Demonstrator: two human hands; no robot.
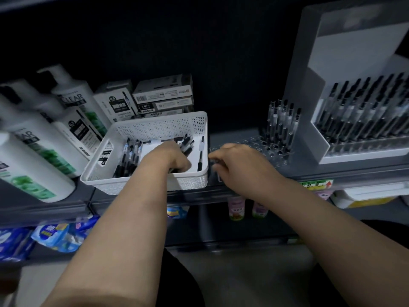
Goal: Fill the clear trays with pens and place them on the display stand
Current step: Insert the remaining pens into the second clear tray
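Observation:
A white perforated basket (110, 138) on the shelf holds loose black pens (200, 155). My left hand (170, 157) reaches into it and grips a bunch of pens (188, 144). Right of the basket lies a clear tray (250, 145) with rows of holes; several pens (281, 122) stand upright at its far right end. My right hand (234, 161) hovers over the tray's near left end with curled fingers; whether it holds a pen is unclear. The grey display stand (309, 138) at the right carries a row of upright pens (363, 116).
White shampoo bottles (44, 138) lie at the left of the shelf. Pen boxes (163, 94) are stacked behind the basket. The shelf's front edge (199, 193) runs below both hands. Lower shelves hold blue packets (55, 235) and small pink bottles (236, 207).

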